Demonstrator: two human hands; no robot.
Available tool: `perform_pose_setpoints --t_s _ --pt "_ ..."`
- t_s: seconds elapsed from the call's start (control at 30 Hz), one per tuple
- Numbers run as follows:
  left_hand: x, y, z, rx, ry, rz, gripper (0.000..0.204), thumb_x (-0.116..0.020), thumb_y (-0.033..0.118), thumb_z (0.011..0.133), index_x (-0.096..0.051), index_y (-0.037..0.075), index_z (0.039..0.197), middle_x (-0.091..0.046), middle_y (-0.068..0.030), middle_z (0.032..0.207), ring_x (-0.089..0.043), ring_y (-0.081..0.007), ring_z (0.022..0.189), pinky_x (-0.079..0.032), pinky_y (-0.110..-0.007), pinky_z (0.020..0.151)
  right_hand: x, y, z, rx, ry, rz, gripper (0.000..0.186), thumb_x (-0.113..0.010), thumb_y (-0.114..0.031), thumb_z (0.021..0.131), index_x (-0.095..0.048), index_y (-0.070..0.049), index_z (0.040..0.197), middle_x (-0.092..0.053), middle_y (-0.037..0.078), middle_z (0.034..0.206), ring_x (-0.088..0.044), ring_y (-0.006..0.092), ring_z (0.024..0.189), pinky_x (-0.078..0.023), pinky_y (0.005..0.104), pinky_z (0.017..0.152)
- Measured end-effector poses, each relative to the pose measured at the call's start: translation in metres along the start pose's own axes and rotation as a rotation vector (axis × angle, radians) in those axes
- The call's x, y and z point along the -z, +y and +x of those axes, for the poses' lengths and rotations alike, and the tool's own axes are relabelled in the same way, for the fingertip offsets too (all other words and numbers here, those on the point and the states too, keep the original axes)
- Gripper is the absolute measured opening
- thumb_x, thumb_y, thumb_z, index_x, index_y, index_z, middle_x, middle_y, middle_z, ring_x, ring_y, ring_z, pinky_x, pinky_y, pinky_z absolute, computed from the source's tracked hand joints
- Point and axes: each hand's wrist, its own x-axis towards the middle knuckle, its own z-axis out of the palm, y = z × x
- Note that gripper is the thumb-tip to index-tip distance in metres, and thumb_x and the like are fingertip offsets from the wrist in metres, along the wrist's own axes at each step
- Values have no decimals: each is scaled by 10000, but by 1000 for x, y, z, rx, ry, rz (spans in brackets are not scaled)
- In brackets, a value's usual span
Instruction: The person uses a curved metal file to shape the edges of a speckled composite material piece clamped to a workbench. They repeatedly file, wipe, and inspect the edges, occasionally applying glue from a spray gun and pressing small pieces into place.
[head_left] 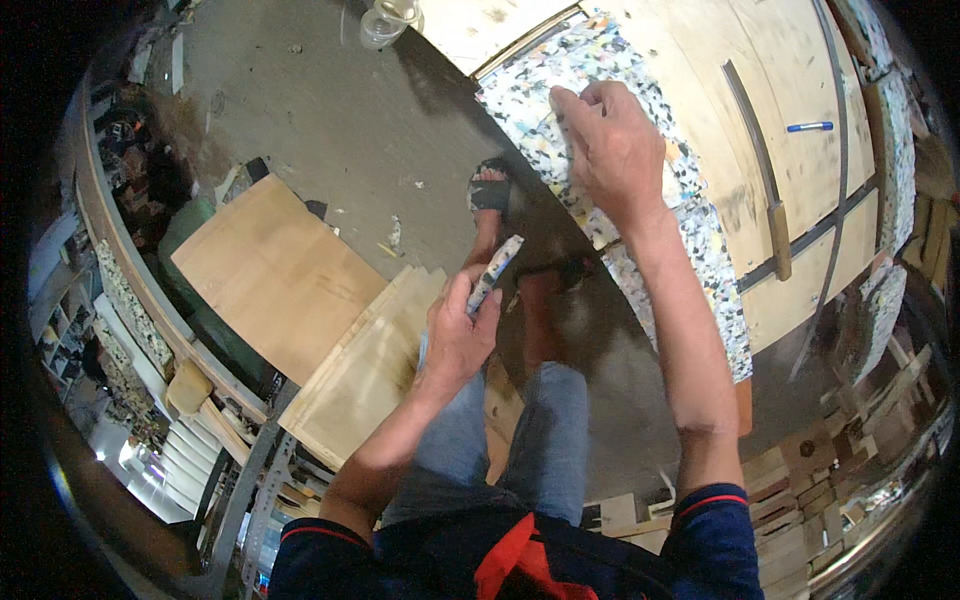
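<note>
My left hand (458, 330) is closed around a small strip of multicoloured speckled foam (500, 262), which sticks up past the fingers above my knees. A larger sheet of the same foam (530, 100), white with blue, black and yellow flecks, lies on the pale wooden table (700, 50). Over that sheet is my right hand (615, 150), its fingers bent and drawn together. Whether they touch the sheet or pinch something small cannot be made out. Another foam piece (725, 290) lies nearer, partly behind my right forearm.
On the table are a dark curved strip with a wooden handle (778, 240) and a blue pen (810, 127). Plywood boards (280, 260) stand at left. A clear plastic container (385, 25) is at the top, and wood offcuts (800, 470) are piled at lower right.
</note>
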Motion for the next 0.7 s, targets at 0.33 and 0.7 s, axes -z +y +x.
perform_pose_setpoints --t_s 0.33,0.7 --pt "14 -6 28 -96 7 2 271 -686 213 969 -630 -5 1121 -697 -172 915 -689 -333 811 -535 -422 737 20 13 39 303 -346 -154 96 -660 -54 827 -658 -43 922 -601 103 931 -656 300 915 -576 409 732" --pt "20 -6 34 -11 -6 -67 296 -705 211 947 -633 6 1148 -708 -169 962 -700 -314 861 -546 -418 766 19 28 44 454 -459 -168 210 -677 -36 780 -568 -36 960 -560 114 975 -615 291 933 -550 393 766"
